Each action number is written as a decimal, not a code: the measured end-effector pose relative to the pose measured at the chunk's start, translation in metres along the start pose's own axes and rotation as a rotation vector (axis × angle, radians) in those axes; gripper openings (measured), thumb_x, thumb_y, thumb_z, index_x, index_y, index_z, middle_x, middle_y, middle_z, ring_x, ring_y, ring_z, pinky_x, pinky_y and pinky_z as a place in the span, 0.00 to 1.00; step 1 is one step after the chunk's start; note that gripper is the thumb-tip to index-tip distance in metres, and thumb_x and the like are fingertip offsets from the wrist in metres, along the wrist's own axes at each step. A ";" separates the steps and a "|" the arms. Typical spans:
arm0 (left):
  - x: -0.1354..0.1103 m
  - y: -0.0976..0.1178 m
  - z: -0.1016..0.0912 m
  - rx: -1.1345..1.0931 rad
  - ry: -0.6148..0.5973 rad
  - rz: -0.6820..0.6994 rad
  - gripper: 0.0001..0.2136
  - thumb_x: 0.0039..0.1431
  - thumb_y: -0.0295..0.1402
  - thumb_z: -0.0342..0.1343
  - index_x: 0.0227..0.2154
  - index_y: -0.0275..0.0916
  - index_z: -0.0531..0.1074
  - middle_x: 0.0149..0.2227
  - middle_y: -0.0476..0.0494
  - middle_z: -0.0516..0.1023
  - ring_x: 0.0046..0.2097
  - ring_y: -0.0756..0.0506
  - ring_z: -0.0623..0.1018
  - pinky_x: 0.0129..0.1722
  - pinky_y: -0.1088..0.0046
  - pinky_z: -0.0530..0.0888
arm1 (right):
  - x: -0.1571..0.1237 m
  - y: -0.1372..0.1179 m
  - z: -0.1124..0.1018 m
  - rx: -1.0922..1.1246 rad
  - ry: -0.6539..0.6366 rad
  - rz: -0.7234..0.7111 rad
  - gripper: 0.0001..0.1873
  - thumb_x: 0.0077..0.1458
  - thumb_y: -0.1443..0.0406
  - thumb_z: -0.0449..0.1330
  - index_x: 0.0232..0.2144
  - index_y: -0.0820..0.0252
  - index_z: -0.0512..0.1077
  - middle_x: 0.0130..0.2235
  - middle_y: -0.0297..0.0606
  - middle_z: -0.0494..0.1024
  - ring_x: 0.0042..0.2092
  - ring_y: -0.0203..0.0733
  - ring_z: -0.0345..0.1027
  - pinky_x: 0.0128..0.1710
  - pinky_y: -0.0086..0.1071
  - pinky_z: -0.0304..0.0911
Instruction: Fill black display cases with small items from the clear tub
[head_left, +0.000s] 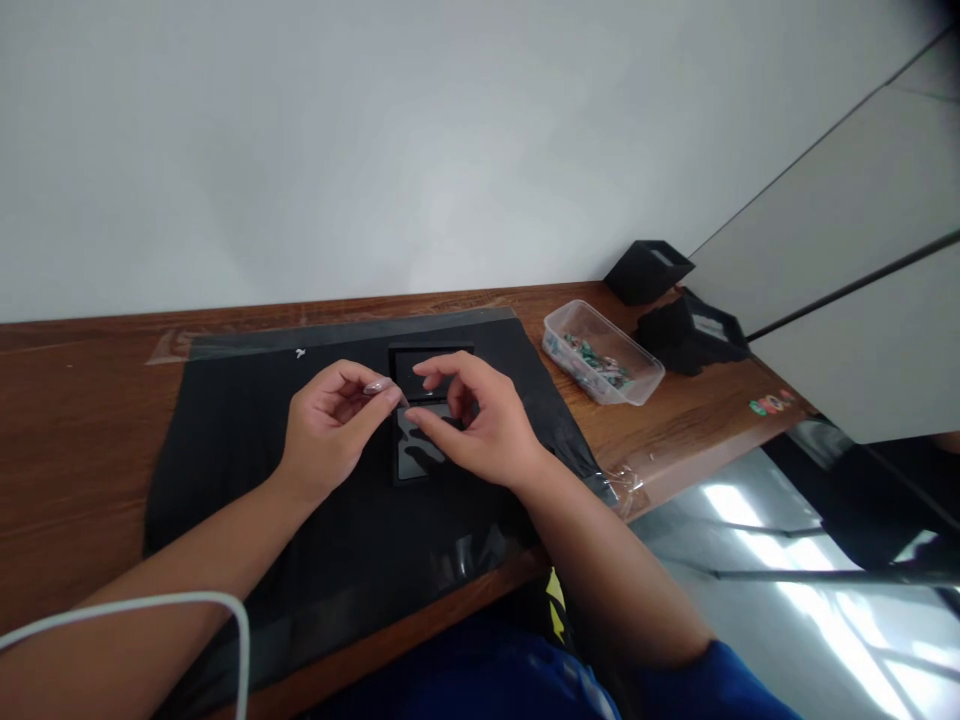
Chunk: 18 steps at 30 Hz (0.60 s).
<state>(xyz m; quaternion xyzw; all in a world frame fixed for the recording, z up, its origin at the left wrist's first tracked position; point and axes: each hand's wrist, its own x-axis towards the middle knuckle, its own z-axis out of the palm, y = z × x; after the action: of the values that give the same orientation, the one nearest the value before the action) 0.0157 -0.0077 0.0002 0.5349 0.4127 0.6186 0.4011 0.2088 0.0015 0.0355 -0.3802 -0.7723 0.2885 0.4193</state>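
My left hand [334,415] is closed in a pinch, thumb against forefinger. A small shiny, greyish-pink spot [379,385] shows at its fingertips; I cannot tell whether it is a nail or a held piece. A thin dark sliver sticks out from the pinch towards my right thumb. My right hand [480,415] is curved with thumb and forefinger apart, its thumb tip close to the sliver. Beneath both hands lies an open flat black case [412,462] with a glossy grey inside, partly hidden by the right hand. Under it is a black mat [232,430].
A clear plastic tub [645,385] of small green and pink wrapped pieces stands to the right. Behind it are two black boxes [649,270]. Clear tape [225,345] edges the mat on the wooden table [75,420]. A white cable [172,598] crosses my left forearm.
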 end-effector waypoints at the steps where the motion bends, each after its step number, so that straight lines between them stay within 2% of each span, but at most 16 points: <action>1: 0.000 0.000 0.000 -0.005 -0.008 -0.001 0.06 0.55 0.29 0.70 0.30 0.40 0.77 0.30 0.51 0.80 0.31 0.52 0.80 0.33 0.79 0.78 | 0.000 0.001 0.000 0.002 0.007 -0.045 0.18 0.57 0.63 0.69 0.51 0.55 0.76 0.42 0.34 0.80 0.28 0.30 0.61 0.31 0.28 0.63; 9: -0.002 0.003 0.002 0.003 -0.070 0.018 0.06 0.55 0.30 0.70 0.30 0.41 0.77 0.30 0.50 0.82 0.34 0.48 0.84 0.35 0.76 0.82 | 0.001 0.011 0.002 0.107 -0.102 -0.100 0.13 0.62 0.64 0.67 0.49 0.55 0.81 0.41 0.36 0.82 0.28 0.30 0.65 0.29 0.27 0.64; 14: -0.001 0.004 0.002 -0.022 -0.096 -0.012 0.08 0.55 0.31 0.71 0.29 0.42 0.76 0.30 0.49 0.83 0.36 0.46 0.85 0.36 0.73 0.83 | 0.002 0.010 -0.001 0.129 -0.166 0.023 0.17 0.61 0.61 0.68 0.52 0.55 0.81 0.41 0.36 0.83 0.29 0.31 0.65 0.31 0.28 0.66; 18: -0.001 0.006 0.002 -0.020 -0.112 -0.046 0.08 0.54 0.33 0.71 0.29 0.40 0.76 0.30 0.47 0.83 0.36 0.45 0.85 0.37 0.72 0.82 | 0.003 0.009 -0.003 0.139 -0.182 0.057 0.18 0.60 0.61 0.69 0.52 0.55 0.81 0.41 0.36 0.82 0.29 0.30 0.64 0.31 0.27 0.65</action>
<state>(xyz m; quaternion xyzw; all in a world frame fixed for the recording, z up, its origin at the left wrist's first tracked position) 0.0173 -0.0106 0.0055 0.5549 0.3956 0.5824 0.4431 0.2131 0.0095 0.0317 -0.3442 -0.7742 0.3864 0.3645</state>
